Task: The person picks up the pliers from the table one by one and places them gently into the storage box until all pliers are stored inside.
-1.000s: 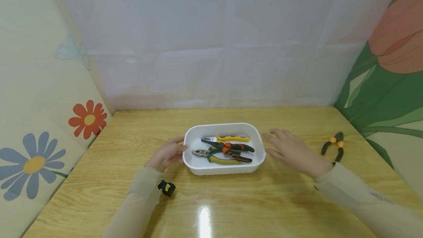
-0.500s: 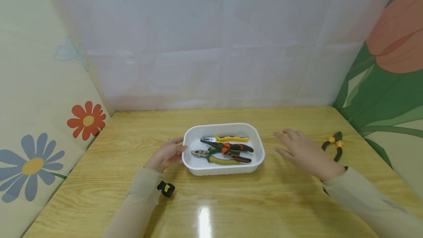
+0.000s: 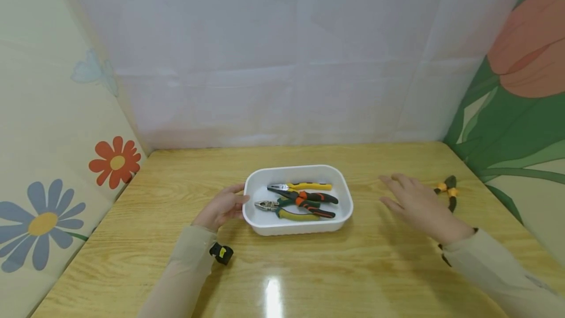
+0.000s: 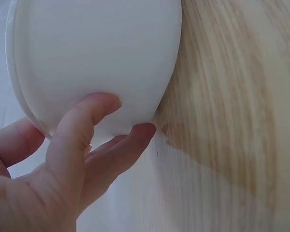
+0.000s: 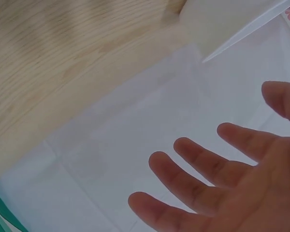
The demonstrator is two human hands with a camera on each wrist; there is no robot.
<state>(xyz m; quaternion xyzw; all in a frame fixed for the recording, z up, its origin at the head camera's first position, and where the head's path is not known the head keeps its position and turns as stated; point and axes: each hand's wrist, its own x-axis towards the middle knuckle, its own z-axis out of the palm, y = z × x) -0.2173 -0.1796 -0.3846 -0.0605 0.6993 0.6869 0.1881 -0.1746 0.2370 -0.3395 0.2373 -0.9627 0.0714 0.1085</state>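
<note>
My left hand (image 3: 222, 207) holds the left end of a white plastic tray (image 3: 300, 228), with the thumb over the rim and the other fingers against the outer wall (image 4: 101, 53). Inside the tray lie yellow-handled combination pliers (image 3: 309, 186), black-and-red long-nose pliers (image 3: 319, 197) and green combination pliers (image 3: 268, 205). The long-nose pliers lie across the green ones. To the right of the tray hovers my right hand (image 3: 421, 207), fingers spread and holding nothing. Small pliers with orange-and-black handles (image 3: 451, 181) lie on the right of the table, partly hidden behind that hand.
The wooden table (image 3: 273, 259) runs back to a white cloth backdrop (image 3: 282, 87). Flower-printed panels stand on the left (image 3: 66, 126) and right (image 3: 529, 126). A black strap piece with a yellow mark (image 3: 221, 253) sits at the left wrist.
My right hand has moved right, away from the tray's right end, and now covers part of the orange-and-black pliers. The left hand stays on the tray, which keeps its place.
</note>
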